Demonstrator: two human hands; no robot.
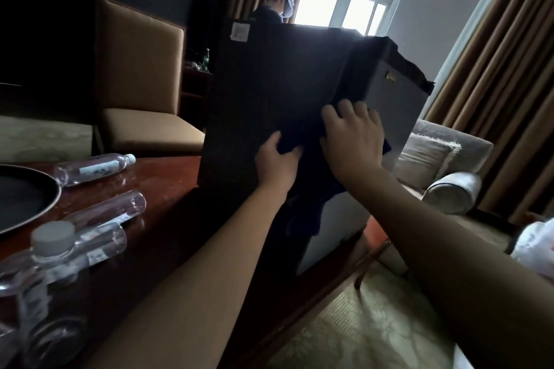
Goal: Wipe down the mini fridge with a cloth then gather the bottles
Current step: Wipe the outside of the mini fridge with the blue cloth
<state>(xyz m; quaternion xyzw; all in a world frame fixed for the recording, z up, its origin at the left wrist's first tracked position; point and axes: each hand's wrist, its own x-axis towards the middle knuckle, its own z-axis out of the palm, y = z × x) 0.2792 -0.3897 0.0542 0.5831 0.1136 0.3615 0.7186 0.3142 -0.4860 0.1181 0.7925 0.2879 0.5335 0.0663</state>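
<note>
A black mini fridge (pixel 269 83) stands on the dark wooden table (pixel 168 176), its grey door face turned to the right. A dark blue cloth (pixel 308 188) hangs against the fridge's near corner. My left hand (pixel 277 160) grips a fold of the cloth at the fridge's dark side. My right hand (pixel 353 137) lies flat on the cloth at the corner, fingers spread. Several clear plastic bottles lie on the table to the left: one with a white cap (pixel 93 169), one beside it (pixel 111 211), and others nearest me (pixel 51 251).
A dark round tray (pixel 45 203) sits at the table's left edge. A tan chair (pixel 141 77) stands behind the table, a grey sofa (pixel 443 164) to the right. Another person (pixel 274 4) stands by the window behind the fridge. Curtains hang on the right.
</note>
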